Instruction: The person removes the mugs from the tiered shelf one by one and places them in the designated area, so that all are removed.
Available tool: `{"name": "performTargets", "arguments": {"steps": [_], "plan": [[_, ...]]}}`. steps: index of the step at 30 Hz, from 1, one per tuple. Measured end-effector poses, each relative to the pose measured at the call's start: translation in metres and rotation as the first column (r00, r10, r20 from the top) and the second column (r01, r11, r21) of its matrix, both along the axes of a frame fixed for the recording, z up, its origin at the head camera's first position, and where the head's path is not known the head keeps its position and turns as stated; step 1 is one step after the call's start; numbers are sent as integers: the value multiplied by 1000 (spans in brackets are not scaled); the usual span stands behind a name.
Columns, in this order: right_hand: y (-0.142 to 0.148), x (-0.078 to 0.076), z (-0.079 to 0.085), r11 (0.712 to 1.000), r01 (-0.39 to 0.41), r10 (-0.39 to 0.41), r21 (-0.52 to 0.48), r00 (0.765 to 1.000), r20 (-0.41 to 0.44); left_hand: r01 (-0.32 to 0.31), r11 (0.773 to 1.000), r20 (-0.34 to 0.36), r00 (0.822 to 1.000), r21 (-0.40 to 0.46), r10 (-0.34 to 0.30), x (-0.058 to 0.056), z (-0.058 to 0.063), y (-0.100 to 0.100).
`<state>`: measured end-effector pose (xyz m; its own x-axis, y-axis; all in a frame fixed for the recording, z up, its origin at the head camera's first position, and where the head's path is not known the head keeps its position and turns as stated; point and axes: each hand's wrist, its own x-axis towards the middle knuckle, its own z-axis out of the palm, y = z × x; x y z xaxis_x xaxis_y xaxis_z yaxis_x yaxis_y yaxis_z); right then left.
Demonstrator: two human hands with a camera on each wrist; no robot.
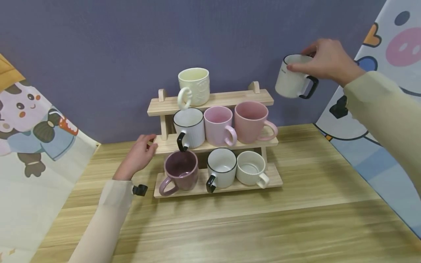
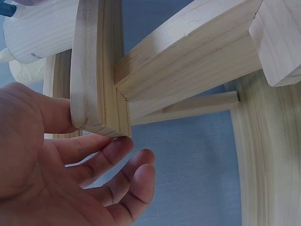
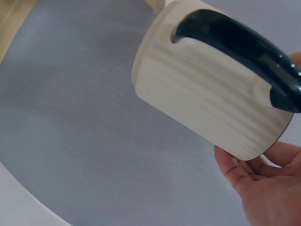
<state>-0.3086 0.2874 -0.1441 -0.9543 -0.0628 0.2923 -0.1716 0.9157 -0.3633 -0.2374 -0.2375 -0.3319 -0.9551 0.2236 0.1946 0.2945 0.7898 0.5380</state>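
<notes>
My right hand [image 1: 329, 60] pinches the rim of a white mug [image 1: 289, 82] with a black rim and black handle. The mug is held in the air, right of the top shelf; the right wrist view shows its ribbed side. My left hand [image 1: 136, 157] holds the left end of the middle shelf of a three-tier wooden rack [image 1: 166, 144], thumb and fingertips against the board. A cream mug [image 1: 198, 87] stands on the top shelf. The middle shelf bears a white black-handled mug [image 1: 190, 128], a lilac mug [image 1: 217, 126] and a pink mug [image 1: 250, 120].
On the bottom shelf are a purple mug [image 1: 184, 173], another white black-handled mug [image 1: 222, 173] and a small cream cup [image 1: 250, 170]. The rack stands on a wood-grain table [image 1: 230, 230] before a blue-grey wall [image 1: 131, 54]. Cartoon-printed panels [image 1: 33, 124] flank both sides.
</notes>
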Motion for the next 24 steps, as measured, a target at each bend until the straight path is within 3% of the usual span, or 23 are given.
{"name": "performTargets", "arguments": {"steps": [9,24], "plan": [[5,-3,-17,1000,31,-31,-4,999,22,-4,1000,3,1000,-8,4,2,1,0],[9,-8,-41,999,-15,16,-34,1000,21,-10,1000,14,1000,3,10,3,2,-3]]}}
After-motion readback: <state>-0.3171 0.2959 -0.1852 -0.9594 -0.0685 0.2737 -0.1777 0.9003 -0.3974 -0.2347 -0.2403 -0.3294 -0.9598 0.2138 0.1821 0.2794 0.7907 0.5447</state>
